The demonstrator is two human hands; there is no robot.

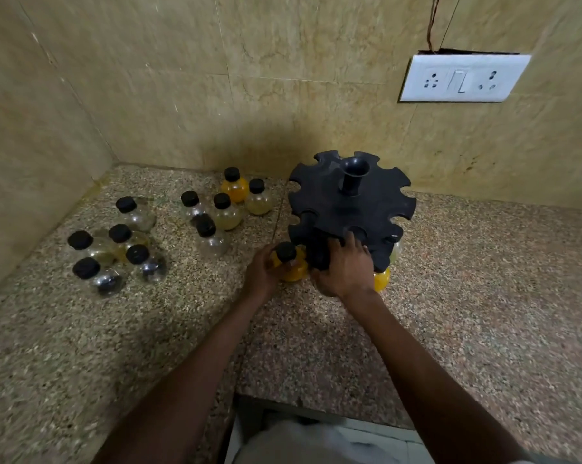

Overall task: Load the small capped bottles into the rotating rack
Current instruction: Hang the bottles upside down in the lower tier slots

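A black rotating rack (351, 209) with notched slots around its rim stands on the granite counter (483, 296) near the back wall. My left hand (261, 274) grips a small orange-filled bottle (291, 266) with a black cap, right against the rack's lower left side. My right hand (344, 267) rests on the rack's front lower tier, fingers curled over its edge. Another orange bottle (382, 279) and a pale bottle (396, 251) sit in the lower tier on the right. The top tier's slots hold nothing that I can see.
Several loose capped bottles stand on the counter: a clear group (115, 252) at the left and a mixed group (227, 204) near the wall. A white socket plate (463, 78) hangs on the tiled wall. The counter's front edge (316, 406) is near my body.
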